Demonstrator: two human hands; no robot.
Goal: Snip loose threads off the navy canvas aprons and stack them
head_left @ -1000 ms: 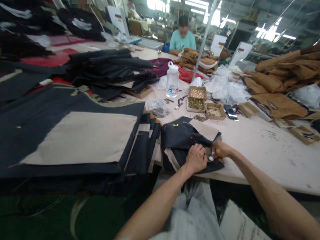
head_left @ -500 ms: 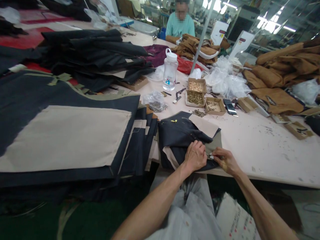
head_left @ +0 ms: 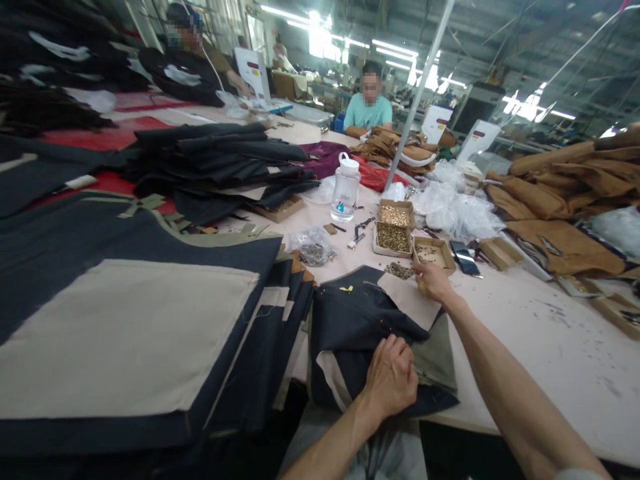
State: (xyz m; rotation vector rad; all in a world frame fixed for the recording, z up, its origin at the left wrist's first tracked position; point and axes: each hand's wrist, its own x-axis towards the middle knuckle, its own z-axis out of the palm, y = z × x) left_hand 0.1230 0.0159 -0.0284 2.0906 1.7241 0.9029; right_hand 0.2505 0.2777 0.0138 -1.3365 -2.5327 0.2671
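A folded dark navy fabric piece point(head_left: 357, 313) with beige pocket cloth point(head_left: 407, 300) lies at the table's front edge. My left hand point(head_left: 393, 373) is closed on its near part, fingers curled into the cloth. Beyond the fabric, my right hand point(head_left: 433, 281) reaches to a small pile of metal pieces point(head_left: 399, 269). Its thumb and fingers are pinched together at the pile's right side; what is between them is too small to make out. Just behind that hand stands a cardboard box of small metal parts point(head_left: 434, 255).
On the left lies a stack of dark fabric panels point(head_left: 125, 327). Past the boxes of brass-coloured fasteners point(head_left: 393, 239) stand a water bottle point(head_left: 345, 190) and a slanted metal pole point(head_left: 420, 93). A phone point(head_left: 465, 258) lies right of the boxes. A co-worker point(head_left: 369, 107) sits across the table.
My right hand has left the near edge of the fabric and moved forward to the metal pile. My left hand still grips the cloth. The view has tilted up.
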